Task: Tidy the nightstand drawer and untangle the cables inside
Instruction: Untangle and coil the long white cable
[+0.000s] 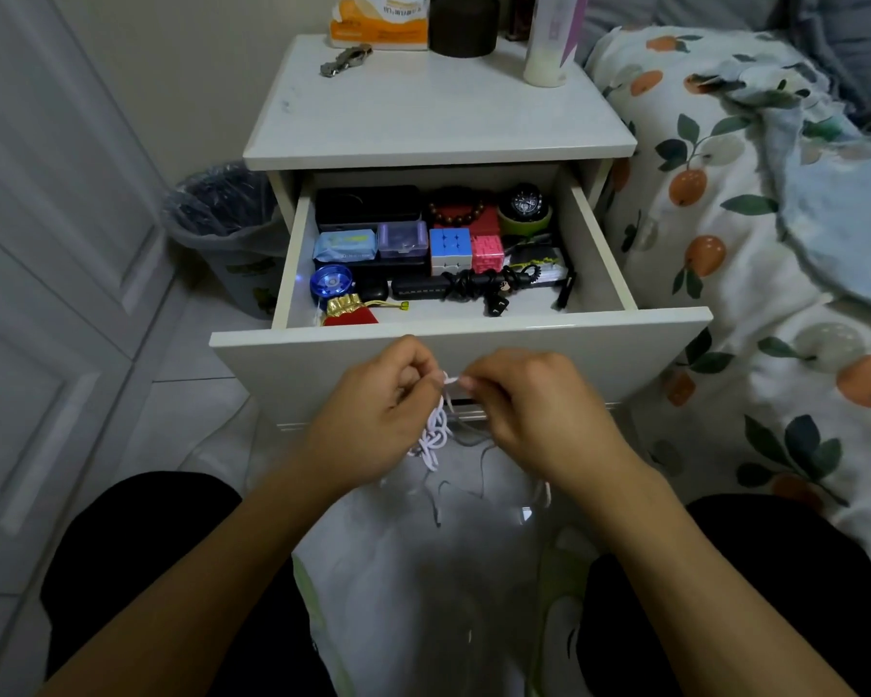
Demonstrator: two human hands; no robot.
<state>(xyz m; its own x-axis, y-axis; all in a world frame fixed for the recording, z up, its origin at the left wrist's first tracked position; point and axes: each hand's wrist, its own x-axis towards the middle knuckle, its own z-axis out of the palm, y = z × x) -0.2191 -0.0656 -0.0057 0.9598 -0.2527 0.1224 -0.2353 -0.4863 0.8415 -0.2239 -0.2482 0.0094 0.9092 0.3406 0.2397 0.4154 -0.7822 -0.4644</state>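
White laminate nightstand drawer [461,339] stands pulled open before us. Just in front of its front edge, our left hand [373,410] and right hand [534,410] pinch a thin, knotted white cable [436,430] with curled fingertips.

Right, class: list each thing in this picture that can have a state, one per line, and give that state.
Nightstand drawer: pulled open, full of items.
White cable: out of the drawer, still knotted, hanging between the hands.
Left hand: pinches the white cable.
Right hand: pinches the white cable's upper end.
Black cable: bundled, lying in the drawer.
Red pouch: lying at the drawer's front left.
Bin: lined with a bag.
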